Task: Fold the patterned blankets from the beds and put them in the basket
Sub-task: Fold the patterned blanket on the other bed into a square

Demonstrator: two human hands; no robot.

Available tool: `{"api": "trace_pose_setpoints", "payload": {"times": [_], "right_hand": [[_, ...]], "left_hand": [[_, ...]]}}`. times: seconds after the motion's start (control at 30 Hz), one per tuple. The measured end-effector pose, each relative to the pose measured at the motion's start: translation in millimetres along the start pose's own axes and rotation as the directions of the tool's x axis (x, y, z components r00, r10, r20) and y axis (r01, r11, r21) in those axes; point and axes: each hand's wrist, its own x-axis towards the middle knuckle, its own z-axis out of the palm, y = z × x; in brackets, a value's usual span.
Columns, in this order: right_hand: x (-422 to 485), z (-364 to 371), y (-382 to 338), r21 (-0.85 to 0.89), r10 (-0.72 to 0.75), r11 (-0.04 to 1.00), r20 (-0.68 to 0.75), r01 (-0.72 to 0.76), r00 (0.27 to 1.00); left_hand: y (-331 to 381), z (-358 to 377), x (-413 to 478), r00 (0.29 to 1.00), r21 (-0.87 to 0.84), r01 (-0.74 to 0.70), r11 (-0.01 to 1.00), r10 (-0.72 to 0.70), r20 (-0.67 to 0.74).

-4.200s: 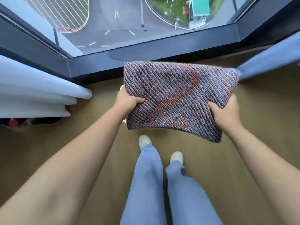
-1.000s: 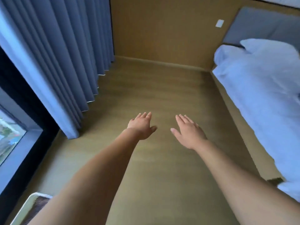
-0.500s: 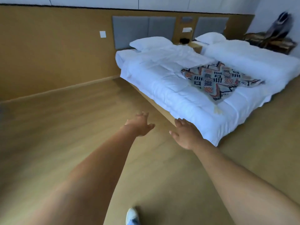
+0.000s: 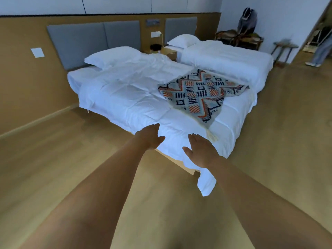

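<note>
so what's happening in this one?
A person stands near the foot of the near bed with both arms stretched out toward it. The left hand and right hand are open and hold nothing. A patterned blanket lies spread out and unfolded on the white bedding, a tasselled corner pointing toward the hands. Neither hand touches it yet. No basket is in view.

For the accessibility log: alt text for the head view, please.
A patterned blanket lies spread on white bedding. The left hand and right hand reach toward it, open and empty, above a wooden floor.
</note>
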Motion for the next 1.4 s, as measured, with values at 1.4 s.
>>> {"api": "trace_pose_setpoints", "payload": {"times": [1.4], "right_hand": [[759, 67, 86, 0.241, 0.031, 0.969, 0.122, -0.060, 0.992]], "left_hand": [[-177, -64, 746, 0.943, 0.211, -0.067, 0.975, -0.008, 0.334]]}}
